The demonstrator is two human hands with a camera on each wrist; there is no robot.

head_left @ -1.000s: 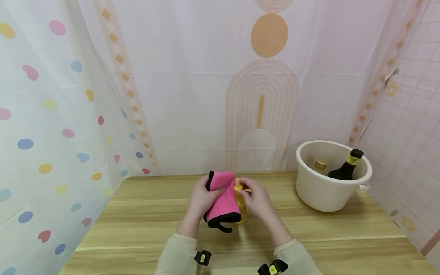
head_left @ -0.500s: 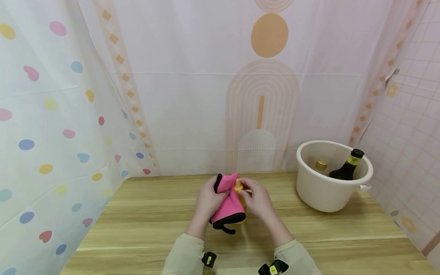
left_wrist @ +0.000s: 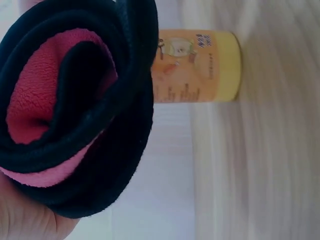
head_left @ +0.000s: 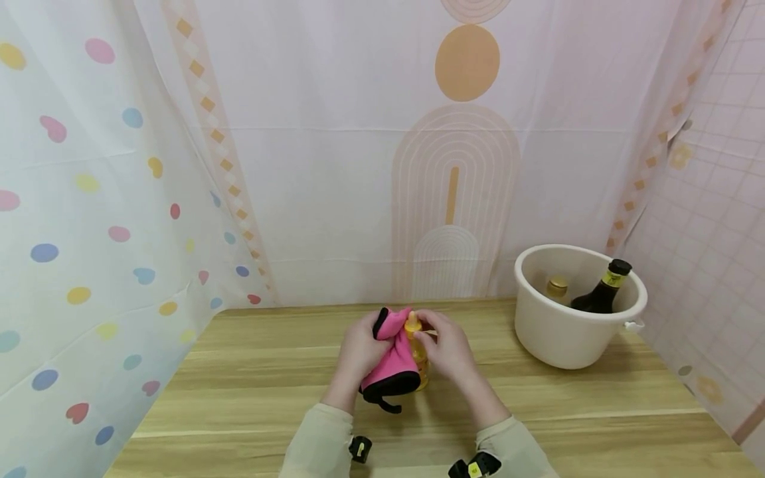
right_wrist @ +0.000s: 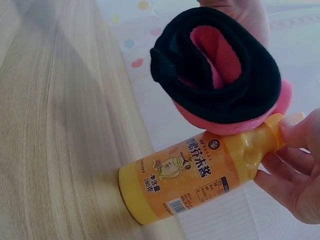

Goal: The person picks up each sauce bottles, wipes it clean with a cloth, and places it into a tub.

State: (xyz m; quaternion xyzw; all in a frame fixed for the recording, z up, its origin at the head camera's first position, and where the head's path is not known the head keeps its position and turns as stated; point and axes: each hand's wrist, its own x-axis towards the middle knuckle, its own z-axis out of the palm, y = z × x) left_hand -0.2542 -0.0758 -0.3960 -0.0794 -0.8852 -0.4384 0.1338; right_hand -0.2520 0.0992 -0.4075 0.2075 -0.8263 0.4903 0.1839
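My left hand (head_left: 358,350) grips a bunched pink cloth (head_left: 394,365) with black edging, rolled into loose folds. The cloth lies against the side of a yellow squeeze bottle of sauce (head_left: 422,365), which stands upright on the table. My right hand (head_left: 448,346) pinches the bottle near its neck, below the pointed cap. In the right wrist view the orange label (right_wrist: 172,172) shows, and the cloth touches the bottle's shoulder. Seen from the left wrist, the cloth (left_wrist: 120,150) hides the bottle's upper part, leaving its yellow base (left_wrist: 229,67) in sight.
A cream bucket (head_left: 558,342) stands at the right of the wooden table (head_left: 251,385). Inside are a dark bottle (head_left: 600,295) with a black cap and a gold-capped bottle (head_left: 557,287). A patterned curtain (head_left: 329,199) hangs behind the table.
My left hand has shifted to the right with the cloth, then the cloth has slid slightly down and back left along the bottle. The right hand stays at the bottle's neck.
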